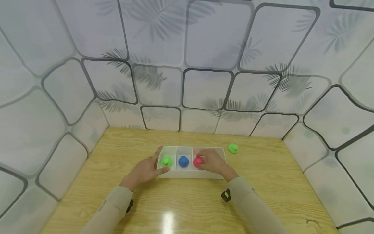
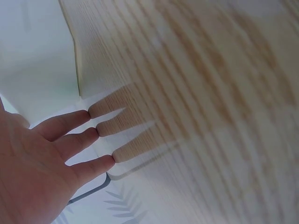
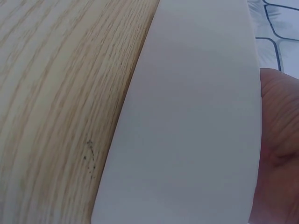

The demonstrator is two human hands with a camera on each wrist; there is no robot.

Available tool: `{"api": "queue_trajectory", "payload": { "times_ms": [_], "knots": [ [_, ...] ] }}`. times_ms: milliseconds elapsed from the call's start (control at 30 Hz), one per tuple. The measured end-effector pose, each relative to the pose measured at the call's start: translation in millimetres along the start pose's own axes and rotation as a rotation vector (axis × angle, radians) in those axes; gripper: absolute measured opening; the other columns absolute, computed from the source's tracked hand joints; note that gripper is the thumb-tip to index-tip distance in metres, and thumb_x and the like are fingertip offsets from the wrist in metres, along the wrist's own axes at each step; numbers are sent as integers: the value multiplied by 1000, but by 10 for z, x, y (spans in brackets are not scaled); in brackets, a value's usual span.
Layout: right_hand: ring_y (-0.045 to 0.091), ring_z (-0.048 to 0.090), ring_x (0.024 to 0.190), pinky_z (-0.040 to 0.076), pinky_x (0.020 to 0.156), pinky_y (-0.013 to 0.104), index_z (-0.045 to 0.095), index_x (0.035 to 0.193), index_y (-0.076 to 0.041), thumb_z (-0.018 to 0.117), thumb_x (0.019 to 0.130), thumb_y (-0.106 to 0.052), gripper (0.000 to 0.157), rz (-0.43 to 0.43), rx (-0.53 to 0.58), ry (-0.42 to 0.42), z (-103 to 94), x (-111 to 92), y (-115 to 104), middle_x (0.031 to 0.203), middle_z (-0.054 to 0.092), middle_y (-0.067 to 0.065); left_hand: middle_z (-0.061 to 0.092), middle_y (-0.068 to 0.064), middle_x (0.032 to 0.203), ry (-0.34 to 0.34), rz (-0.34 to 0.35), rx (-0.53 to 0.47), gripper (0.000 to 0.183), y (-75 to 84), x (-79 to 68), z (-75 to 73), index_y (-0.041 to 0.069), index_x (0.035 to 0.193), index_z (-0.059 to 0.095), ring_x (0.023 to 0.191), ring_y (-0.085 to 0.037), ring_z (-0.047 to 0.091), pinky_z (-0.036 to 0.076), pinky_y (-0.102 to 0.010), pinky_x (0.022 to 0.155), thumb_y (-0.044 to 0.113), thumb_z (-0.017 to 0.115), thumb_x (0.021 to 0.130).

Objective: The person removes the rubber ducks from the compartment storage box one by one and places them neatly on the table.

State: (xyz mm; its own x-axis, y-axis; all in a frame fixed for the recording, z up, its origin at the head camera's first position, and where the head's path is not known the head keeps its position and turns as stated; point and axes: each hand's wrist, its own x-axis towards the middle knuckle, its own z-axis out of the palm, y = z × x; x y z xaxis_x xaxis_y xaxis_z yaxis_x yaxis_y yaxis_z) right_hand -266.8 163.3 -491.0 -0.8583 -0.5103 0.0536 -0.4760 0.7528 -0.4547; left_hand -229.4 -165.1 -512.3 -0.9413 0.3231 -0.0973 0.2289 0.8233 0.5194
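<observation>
A white three-compartment box (image 1: pixel 191 174) lies lengthwise on the table. In its left compartment sits a green rubber duck (image 1: pixel 167 161), and a blue rubber duck (image 1: pixel 183 161) occupies the middle one. My right hand (image 1: pixel 215 161) reaches into the right compartment and pinches a pink rubber duck (image 1: pixel 198 162). At the box's left end is my left hand (image 1: pixel 143 170), thumb over the front corner and fingers spread along the outside. The left wrist view shows that hand's straight fingers (image 2: pixel 91 168) by the tabletop. From the right wrist, the box wall (image 3: pixel 182 121) hides most of the right hand.
Another green rubber duck (image 1: pixel 233 148) rests on the wooden table (image 1: pixel 181 201), just right of the box's far corner. Patterned white walls (image 1: pixel 208 91) enclose the table at the back and both sides.
</observation>
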Motion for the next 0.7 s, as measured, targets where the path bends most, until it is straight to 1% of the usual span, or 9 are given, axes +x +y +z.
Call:
{"api": "queue_trajectory", "payload": {
  "times_ms": [100, 267, 333, 600, 700],
  "knots": [
    [37, 67, 120, 51, 105, 52, 75, 117, -2, 88, 82, -12, 38, -14, -24, -7, -3, 4, -2, 122, 76, 15, 56, -3, 79, -2, -1, -2, 111, -1, 2, 0, 19, 172, 1, 65, -18, 50, 41, -34, 62, 75, 58, 95],
    [30, 69, 104, 54, 93, 44, 76, 110, -2, 87, 82, -11, 32, -38, -22, -20, -10, 12, 2, 110, 76, 11, 56, -3, 80, -2, -5, 0, 111, -7, 8, 1, 20, 172, 0, 66, -18, 49, 41, -35, 63, 76, 58, 95],
    [28, 68, 100, 54, 91, 42, 76, 108, -3, 87, 83, -11, 29, -43, -20, -26, -10, 17, 6, 108, 76, 10, 56, -3, 80, -2, -5, 4, 110, -4, 6, 4, 21, 172, 0, 67, -18, 49, 41, -34, 64, 76, 57, 95],
    [26, 68, 103, 54, 93, 43, 77, 110, -6, 87, 85, -14, 28, 8, -16, -52, -21, 29, 5, 109, 76, 8, 57, -2, 79, 11, 6, -10, 110, 25, -15, -17, 19, 172, 2, 65, -18, 51, 42, -34, 62, 75, 58, 96],
    [27, 68, 104, 54, 94, 44, 76, 111, -5, 87, 85, -14, 29, 8, -3, -52, -33, 18, -2, 109, 76, 8, 57, -2, 79, 8, 6, -13, 110, 25, -14, -18, 19, 172, 2, 65, -17, 50, 42, -34, 63, 74, 59, 96]
  ]
}}
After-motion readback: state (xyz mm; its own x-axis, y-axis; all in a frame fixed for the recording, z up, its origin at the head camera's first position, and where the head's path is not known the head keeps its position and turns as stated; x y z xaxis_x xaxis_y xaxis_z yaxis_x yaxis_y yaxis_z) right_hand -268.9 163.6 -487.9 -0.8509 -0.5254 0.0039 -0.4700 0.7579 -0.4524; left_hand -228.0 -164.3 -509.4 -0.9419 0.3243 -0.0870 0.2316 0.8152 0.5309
